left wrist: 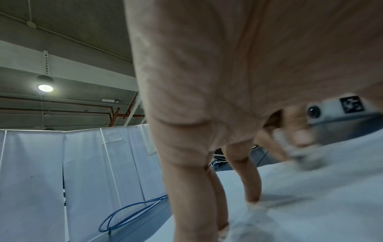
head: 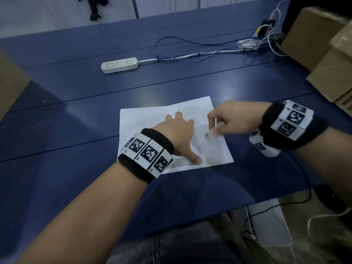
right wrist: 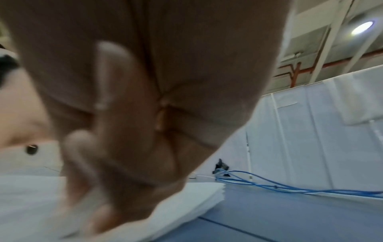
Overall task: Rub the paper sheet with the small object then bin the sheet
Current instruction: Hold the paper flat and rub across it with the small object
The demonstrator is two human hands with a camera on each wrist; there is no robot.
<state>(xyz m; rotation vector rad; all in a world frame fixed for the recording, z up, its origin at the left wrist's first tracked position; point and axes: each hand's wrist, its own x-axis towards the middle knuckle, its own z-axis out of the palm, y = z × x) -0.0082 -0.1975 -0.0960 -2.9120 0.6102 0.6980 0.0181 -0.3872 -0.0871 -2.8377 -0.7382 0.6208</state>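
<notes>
left hand (head: 179,134) spread flat on white creased paper sheet (head: 152,119), right hand (head: 228,119) pinching blurred small object (head: 213,131)

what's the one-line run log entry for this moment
phase: rubbing | left hand: flat, presses paper sheet | right hand: pinches small object, tip on sheet | bin: unseen
</notes>
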